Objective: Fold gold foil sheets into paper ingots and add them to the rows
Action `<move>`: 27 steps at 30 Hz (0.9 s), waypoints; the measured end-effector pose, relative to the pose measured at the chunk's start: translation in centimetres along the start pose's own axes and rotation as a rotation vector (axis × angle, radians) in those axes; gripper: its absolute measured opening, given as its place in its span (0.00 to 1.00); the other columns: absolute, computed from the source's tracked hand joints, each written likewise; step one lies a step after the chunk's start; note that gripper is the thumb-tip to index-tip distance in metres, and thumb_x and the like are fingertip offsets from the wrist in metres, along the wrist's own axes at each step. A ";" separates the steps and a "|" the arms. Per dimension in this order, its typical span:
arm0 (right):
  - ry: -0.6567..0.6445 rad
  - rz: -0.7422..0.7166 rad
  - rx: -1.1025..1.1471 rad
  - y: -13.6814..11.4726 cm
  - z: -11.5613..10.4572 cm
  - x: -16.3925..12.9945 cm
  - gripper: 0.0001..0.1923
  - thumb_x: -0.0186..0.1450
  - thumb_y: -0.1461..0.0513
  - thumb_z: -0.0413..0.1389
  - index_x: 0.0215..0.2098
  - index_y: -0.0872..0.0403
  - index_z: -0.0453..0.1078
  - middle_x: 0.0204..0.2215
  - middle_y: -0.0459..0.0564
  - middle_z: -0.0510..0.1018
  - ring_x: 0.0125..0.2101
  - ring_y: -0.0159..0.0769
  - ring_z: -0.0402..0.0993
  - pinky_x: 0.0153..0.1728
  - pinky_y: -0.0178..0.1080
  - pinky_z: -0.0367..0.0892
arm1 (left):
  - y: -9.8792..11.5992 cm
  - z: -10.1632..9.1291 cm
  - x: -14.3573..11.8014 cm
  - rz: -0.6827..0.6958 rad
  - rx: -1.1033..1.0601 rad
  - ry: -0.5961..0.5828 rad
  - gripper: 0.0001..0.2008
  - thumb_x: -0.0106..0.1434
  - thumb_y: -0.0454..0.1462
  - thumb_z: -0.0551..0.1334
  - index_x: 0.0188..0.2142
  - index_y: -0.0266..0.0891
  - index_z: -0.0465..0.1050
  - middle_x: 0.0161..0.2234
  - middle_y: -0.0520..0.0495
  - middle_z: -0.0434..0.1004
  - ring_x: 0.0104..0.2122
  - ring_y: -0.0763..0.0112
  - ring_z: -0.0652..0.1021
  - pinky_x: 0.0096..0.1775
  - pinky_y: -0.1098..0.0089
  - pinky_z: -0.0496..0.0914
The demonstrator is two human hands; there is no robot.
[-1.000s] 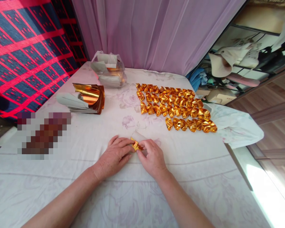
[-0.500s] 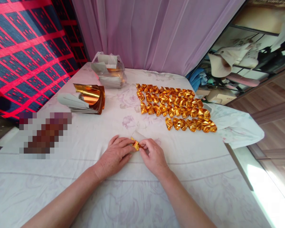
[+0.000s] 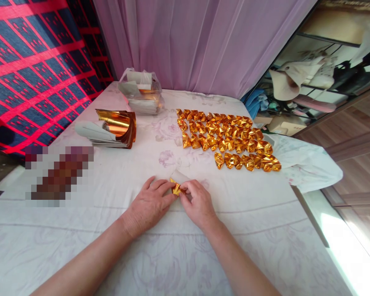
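On the white flowered sheet (image 3: pixel 117 193), close to the person, the left hand (image 3: pixel 148 205) and the right hand (image 3: pixel 199 203) meet with fingertips together. Both pinch one small piece of gold foil paper (image 3: pixel 175 188), which sits between them, just above the cloth. Its white back side sticks up behind the fingers. Farther away and to the right lie rows of folded gold foil pieces (image 3: pixel 230 137), packed close side by side. To the left sits a stack of gold foil sheets (image 3: pixel 112 128), curled up at one end. Behind that stack stands a clear plastic bag (image 3: pixel 140 91) with more paper inside, near the purple curtain (image 3: pixel 197 41).
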State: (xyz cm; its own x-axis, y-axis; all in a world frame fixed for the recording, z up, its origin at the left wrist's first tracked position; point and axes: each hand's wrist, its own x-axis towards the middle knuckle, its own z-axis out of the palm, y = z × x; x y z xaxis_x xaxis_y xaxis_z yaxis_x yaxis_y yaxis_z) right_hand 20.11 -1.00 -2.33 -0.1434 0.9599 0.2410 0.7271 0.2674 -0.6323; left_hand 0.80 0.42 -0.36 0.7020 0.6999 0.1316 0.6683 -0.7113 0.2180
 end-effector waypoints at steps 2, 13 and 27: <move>-0.003 0.009 -0.005 -0.1 0.0 0.0 0.07 0.61 0.69 0.55 0.35 0.51 0.68 0.34 0.47 0.75 0.34 0.37 0.72 0.37 0.38 0.68 | 0.1 0.0 0.0 0.011 0.062 -0.002 0.14 0.68 0.34 0.59 0.52 0.48 0.72 0.56 0.45 0.73 0.56 0.58 0.70 0.61 0.46 0.56; 0.038 0.019 0.048 0.1 0.2 0.0 0.07 0.60 0.68 0.56 0.35 0.50 0.68 0.32 0.46 0.75 0.33 0.36 0.73 0.37 0.38 0.68 | -0.1 0.2 -0.3 0.021 0.105 -0.020 0.17 0.68 0.34 0.59 0.54 0.50 0.70 0.59 0.47 0.71 0.57 0.58 0.71 0.62 0.47 0.55; 0.033 0.006 0.056 0.2 0.3 -0.1 0.08 0.61 0.69 0.55 0.35 0.50 0.68 0.33 0.47 0.75 0.34 0.37 0.73 0.38 0.39 0.69 | 0.9 0.6 -0.3 0.017 0.139 0.063 0.13 0.66 0.31 0.59 0.48 0.45 0.73 0.56 0.45 0.74 0.55 0.57 0.73 0.63 0.43 0.51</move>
State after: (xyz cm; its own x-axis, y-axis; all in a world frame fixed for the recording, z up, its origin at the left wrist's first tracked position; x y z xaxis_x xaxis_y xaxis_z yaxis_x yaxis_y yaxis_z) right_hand 20.09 -1.06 -2.68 -0.1162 0.9585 0.2604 0.6892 0.2666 -0.6737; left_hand 1.38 -0.45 -0.73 0.6995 0.6874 0.1956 0.6872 -0.7220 0.0802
